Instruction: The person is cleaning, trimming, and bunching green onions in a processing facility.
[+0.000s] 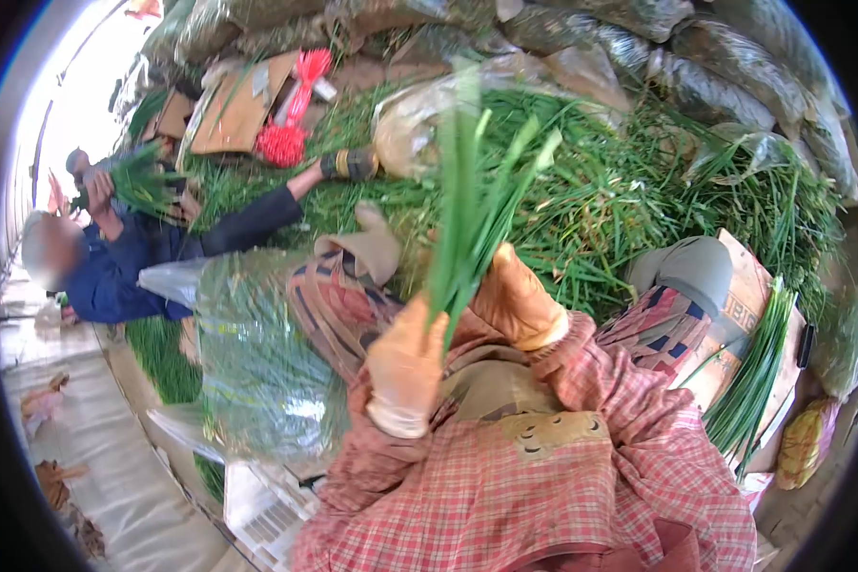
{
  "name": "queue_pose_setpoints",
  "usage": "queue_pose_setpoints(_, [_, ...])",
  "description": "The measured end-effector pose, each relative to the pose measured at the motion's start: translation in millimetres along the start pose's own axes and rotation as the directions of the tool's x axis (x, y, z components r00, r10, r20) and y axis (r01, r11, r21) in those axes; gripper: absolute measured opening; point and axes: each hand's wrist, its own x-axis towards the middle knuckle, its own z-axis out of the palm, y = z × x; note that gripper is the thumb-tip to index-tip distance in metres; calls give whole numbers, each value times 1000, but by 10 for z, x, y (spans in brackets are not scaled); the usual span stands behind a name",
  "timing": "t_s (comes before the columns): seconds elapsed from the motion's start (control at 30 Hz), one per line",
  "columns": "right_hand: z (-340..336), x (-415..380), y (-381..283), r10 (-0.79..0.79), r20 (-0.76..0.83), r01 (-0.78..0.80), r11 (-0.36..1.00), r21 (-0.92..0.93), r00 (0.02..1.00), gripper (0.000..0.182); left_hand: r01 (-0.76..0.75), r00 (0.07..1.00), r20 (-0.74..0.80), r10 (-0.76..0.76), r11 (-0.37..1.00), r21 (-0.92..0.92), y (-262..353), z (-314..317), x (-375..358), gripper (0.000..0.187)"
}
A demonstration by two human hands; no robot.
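In front of my chest, an upright bunch of garlic chives [459, 210] stands, its upper part smeared by motion. My left hand [405, 357], in an orange glove, is closed round the lower end of the leaves. My right hand [520, 297], gloved the same way, is curled against the right side of the bunch; its fingers are partly hidden behind the leaves. Several stalks lean to the right with pale tips. Beyond my hands lies a wide heap of loose chives [601, 191]. A neat bundle of chives [758, 377] rests on flattened cardboard [742, 276] by my right knee.
A clear plastic bag packed with greens [267, 353] stands at my left. Another person [114, 257] sits beyond it, holding greens, one arm stretched over the heap. Red ties [281, 143] lie by a cardboard piece [234, 110]. Filled bags [725, 81] line the back.
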Motion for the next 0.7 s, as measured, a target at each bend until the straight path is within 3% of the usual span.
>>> queue_pose_setpoints(0.03, [8, 74, -72, 10, -55, -6, 997, 83, 998, 55, 57, 986, 144, -79, 987, 150, 223, 42, 83, 37])
queue_pose_setpoints(0.07, [53, 103, -109, -75, -223, 74, 997, -11, 972, 48, 93, 946, 269, -179, 948, 306, 455, 85, 141, 42])
queue_pose_setpoints(0.13, [-88, 161, -301, -91, -270, 63, 992, -108, 959, 43, -91, 965, 264, -1, 936, 339, 489, 361, 72, 58])
queue_pose_setpoints(0.17, [-110, 157, -421, -99, -284, 62, 989, -135, 954, 40, -128, 934, 349, 72, 982, 138, 483, 351, 56, 56])
queue_pose_setpoints(0.2, [-93, 101, -594, -36, -244, -5, 986, -166, 969, 40, 31, 889, 453, 60, 981, -191, 412, 311, 88, 55])
queue_pose_setpoints(0.23, [-67, 49, -772, 19, -222, -69, 973, -221, 975, 36, 224, 828, 554, 88, 853, -472, 272, 244, 123, 54])
queue_pose_setpoints(0.27, [-20, -6, -941, 81, -205, -136, 952, -273, 975, 33, 426, 758, 633, 156, 618, -661, 142, 169, 169, 53])
queue_pose_setpoints(0.3, [71, -76, -1083, 110, -213, -188, 900, -393, 971, 39, 626, 728, 685, 30, 379, -682, 47, 99, 278, 51])
queue_pose_setpoints(0.33, [107, -138, -1189, 176, -220, -258, 861, -438, 959, 38, 548, 820, 571, -33, 329, -769, 29, 33, 437, 51])
queue_pose_setpoints(0.37, [178, -204, -1257, 227, -253, -329, 794, -511, 941, 39, 538, 842, 522, -139, 129, -833, -30, 109, 566, 52])
queue_pose_setpoints(0.4, [257, -261, -1302, 280, -291, -401, 714, -574, 915, 39, 395, 916, 398, -47, 281, -875, -20, 163, 678, 58])
queue_pose_setpoints(0.43, [320, -320, -1312, 348, -299, -459, 666, -588, 889, 41, 322, 941, 336, 40, 205, -924, -4, 286, 780, 63])
queue_pose_setpoints(0.5, [270, -441, -1182, 480, -304, -567, 654, -501, 823, 42, 364, 916, 312, 252, -190, -912, 143, 547, 953, 65])
queue_pose_setpoints(0.57, [53, -573, -969, 556, -255, -610, 695, -380, 791, 40, 449, 891, 375, 256, -377, -810, 246, 703, 955, 62])
queue_pose_setpoints(0.63, [-37, -681, -847, 588, -266, -646, 696, -315, 764, 42, 504, 861, 440, 253, -540, -674, 274, 828, 942, 55])
queue_pose_setpoints(0.7, [-151, -722, -776, 634, -165, -650, 695, -307, 756, 47, 562, 817, 522, 244, -538, -628, 229, 903, 924, 54])
